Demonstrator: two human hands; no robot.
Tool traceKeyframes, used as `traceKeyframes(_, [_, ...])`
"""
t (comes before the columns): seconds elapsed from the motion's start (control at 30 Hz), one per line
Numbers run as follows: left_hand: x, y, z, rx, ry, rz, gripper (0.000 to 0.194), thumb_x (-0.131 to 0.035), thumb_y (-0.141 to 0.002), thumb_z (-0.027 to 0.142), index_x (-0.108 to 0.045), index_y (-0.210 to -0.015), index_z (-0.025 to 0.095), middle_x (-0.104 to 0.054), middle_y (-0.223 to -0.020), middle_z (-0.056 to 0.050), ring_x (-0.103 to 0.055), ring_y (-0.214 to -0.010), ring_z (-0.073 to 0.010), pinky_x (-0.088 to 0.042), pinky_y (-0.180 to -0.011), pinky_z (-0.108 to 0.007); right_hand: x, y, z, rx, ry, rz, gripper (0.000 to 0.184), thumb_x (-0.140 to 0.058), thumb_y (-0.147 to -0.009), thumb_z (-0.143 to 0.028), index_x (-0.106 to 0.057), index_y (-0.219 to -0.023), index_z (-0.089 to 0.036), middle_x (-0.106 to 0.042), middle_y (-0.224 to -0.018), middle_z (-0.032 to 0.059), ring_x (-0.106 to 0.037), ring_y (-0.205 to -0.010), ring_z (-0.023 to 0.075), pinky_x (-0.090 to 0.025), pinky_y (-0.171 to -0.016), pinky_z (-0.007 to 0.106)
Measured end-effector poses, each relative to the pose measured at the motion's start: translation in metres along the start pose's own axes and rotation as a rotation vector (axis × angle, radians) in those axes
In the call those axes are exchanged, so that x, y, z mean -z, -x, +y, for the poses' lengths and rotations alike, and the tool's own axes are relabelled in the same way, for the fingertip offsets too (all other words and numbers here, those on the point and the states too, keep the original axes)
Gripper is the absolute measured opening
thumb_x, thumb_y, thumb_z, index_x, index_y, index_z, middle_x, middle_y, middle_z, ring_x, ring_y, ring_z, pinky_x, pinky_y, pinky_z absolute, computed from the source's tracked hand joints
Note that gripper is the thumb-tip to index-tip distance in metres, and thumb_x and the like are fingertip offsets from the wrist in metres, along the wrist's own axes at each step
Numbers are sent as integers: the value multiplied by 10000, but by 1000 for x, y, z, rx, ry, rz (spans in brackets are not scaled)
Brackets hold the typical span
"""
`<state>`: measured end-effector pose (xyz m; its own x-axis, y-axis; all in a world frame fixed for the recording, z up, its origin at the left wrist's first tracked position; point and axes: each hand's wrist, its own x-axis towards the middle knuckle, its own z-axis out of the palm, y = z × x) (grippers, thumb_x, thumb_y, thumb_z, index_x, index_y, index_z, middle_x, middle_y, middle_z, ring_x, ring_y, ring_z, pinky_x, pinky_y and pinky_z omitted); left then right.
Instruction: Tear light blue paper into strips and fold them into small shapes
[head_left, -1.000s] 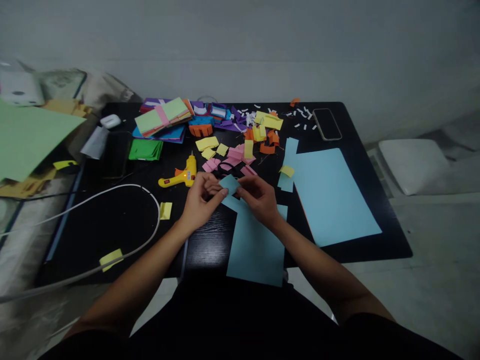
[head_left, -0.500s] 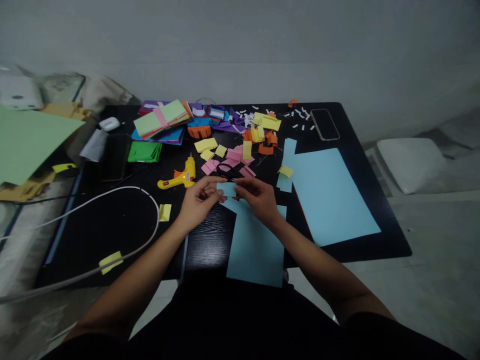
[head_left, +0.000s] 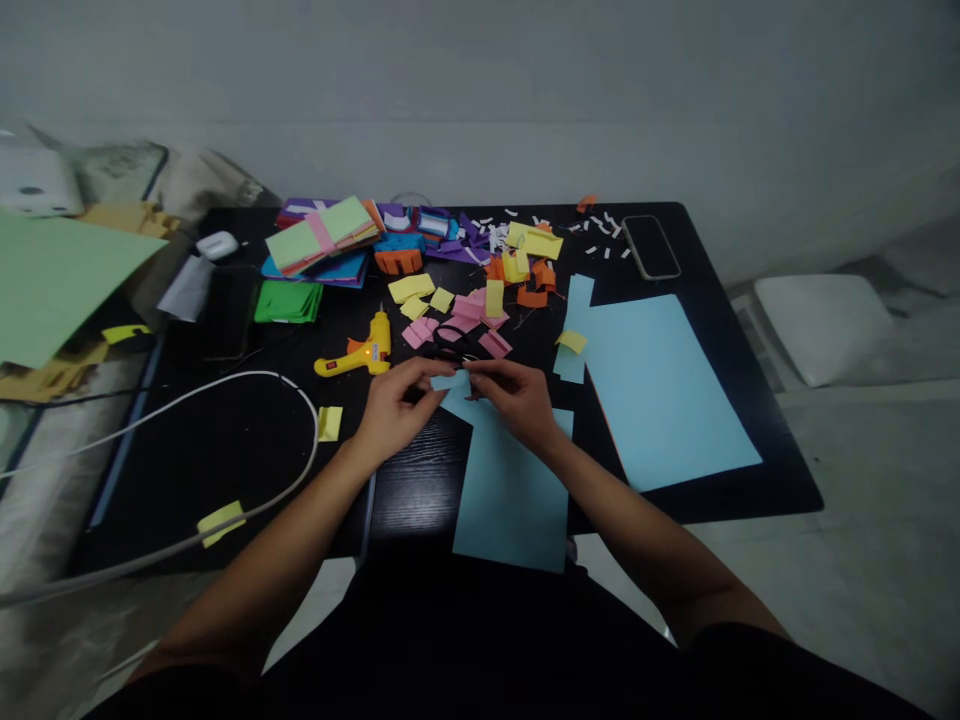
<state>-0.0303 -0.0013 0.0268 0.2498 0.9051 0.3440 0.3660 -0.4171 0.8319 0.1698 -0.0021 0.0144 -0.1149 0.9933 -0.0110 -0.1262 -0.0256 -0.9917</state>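
Between both hands is a small light-blue paper piece (head_left: 448,382). My left hand (head_left: 400,402) pinches its left end, and my right hand (head_left: 516,398) grips the right end with thumb and fingers. Under them lies a larger blue paper sheet (head_left: 514,495), reaching to the front table edge. Just beyond the fingertips, dark-handled scissors (head_left: 452,342) rest partly hidden among pink paper pieces (head_left: 469,312). A yellow glue gun (head_left: 367,350) lies to the left of my left hand.
A blue sheet (head_left: 671,390) and blue strips (head_left: 576,310) lie at right, below a phone (head_left: 651,247). Colored paper stacks (head_left: 326,238), green paper (head_left: 289,302) and white scraps (head_left: 495,238) line the back. A white cable (head_left: 300,400) loops across the left.
The small blue paper has tilted or bent between my fingers, so less of its face shows. My hands stay in nearly the same place.
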Motion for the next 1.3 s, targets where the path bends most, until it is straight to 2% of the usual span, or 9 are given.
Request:
traceKeyframes(0.27, [2,0,4,-147,-118,-22,181,-644,-916,122,-736,-1051,197,-755,-922,-32,-663,-757,-150,-530,-716,-277,1,1,-4,59,84,5,136,-794,-828,-305,-802,-928,-214,-785,-842,26,-726,-728,159,-613,-746,316])
traceKeyframes(0.57, [-1,1,5,-241,-132,-50,194,-607,-955,130,-724,-1096,194,-768,-974,-55,-706,-873,-180,-558,-808,-309,0,2,-3,42,34,-11,263,-860,-788,-412,-717,-884,-213,-778,-895,35,-739,-842,183,-610,-836,348])
traceKeyframes(0.93, [-2,0,9,-213,-103,-62,179,-613,-953,135,-716,-1087,193,-736,-939,-52,-662,-806,-164,-538,-747,-301,-1,3,-2,16,30,-4,320,-874,-775,-451,-689,-892,-217,-776,-898,37,-742,-810,178,-622,-790,342])
traceKeyframes(1.17, [-1,0,8,-183,-160,-28,157,-614,-957,144,-705,-1076,192,-730,-965,-61,-684,-879,-182,-546,-794,-316,-1,4,-2,21,40,-60,331,-840,-814,-461,-734,-1023,-228,-800,-1035,61,-768,-985,212,-623,-951,400])
traceKeyframes(1.3, [-1,0,8,-184,-159,-22,149,-618,-958,159,-704,-1073,195,-724,-947,-50,-676,-857,-178,-543,-775,-306,0,4,-1,7,9,-83,356,-852,-800,-449,-742,-1056,-227,-805,-1051,63,-773,-1010,223,-626,-970,413])
